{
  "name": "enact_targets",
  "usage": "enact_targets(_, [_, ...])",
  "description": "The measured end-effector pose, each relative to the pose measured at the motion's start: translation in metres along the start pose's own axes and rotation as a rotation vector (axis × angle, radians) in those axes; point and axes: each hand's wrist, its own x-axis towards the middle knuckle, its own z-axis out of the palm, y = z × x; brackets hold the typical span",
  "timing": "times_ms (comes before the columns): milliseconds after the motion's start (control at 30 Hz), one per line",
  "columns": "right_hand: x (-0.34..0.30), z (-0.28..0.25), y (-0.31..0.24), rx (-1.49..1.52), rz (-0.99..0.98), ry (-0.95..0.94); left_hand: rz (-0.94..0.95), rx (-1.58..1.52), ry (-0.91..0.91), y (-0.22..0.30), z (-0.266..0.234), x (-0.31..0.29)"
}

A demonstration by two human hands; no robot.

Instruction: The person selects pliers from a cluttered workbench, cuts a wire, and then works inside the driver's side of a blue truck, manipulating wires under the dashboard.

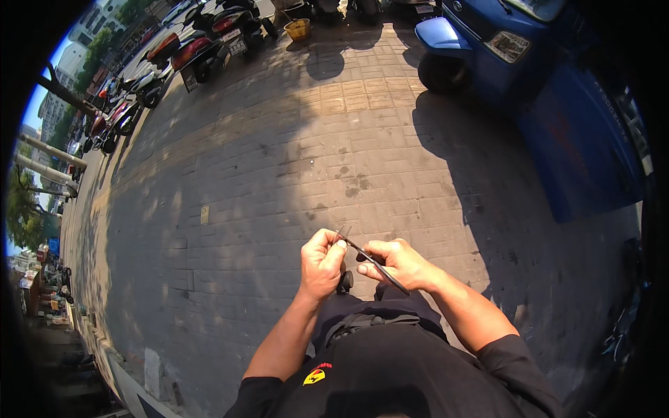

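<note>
We see the left hand [322, 265] pinching near 1 end of a slim dark tool [390, 276] (its exact kind is unclear), which slants between both grips and past the right hand's [401, 265] closed fingers, above grey paving [244, 237].

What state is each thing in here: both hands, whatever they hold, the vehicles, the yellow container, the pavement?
Left hand: closed, pinching
Right hand: fingers closed, gripping
Slim black item: held between both hands, slanted; exact kind unclear
Blue vehicle: standing on pavement
Red scooter: parked upright
Yellow container: on the ground
Pavement: partly sunlit, partly shaded
</note>
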Motion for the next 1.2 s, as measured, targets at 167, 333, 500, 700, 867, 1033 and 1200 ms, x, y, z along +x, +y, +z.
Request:
enact_targets(167, [0.072,-0.059,0.003,0.184,0.128,-0.08,-0.107,-0.13,-0.008,0.023,0.008,0.087])
enact_targets(333, [0.144,-0.101,0.021,0.014,0.13,0.01,-0.118,-0.202,-0.065,0.018,-0.003,0.182])
enact_targets(500, [0.233,-0.14,0.025,-0.293,-0.016,0.207,-0.006,-0.168,-0.144,0.018,-0.015,0.296])
enact_targets(700, [0.329,-0.18,0.02,-0.468,0.024,0.38,-0.025,-0.107,-0.173,0.052,-0.029,0.41])
enact_targets(867, [0.399,-0.224,0.032,-0.275,0.14,0.423,-0.071,-0.051,-0.135,0.069,-0.026,0.499])
enact_targets(1033, [0.467,-0.288,0.061,-0.249,0.114,0.444,-0.114,-0.175,-0.162,0.068,-0.027,0.592])
enact_targets(1200, [0.543,-0.359,0.077,-0.376,0.034,0.248,0.074,0.195,-0.059,0.075,-0.003,0.684])
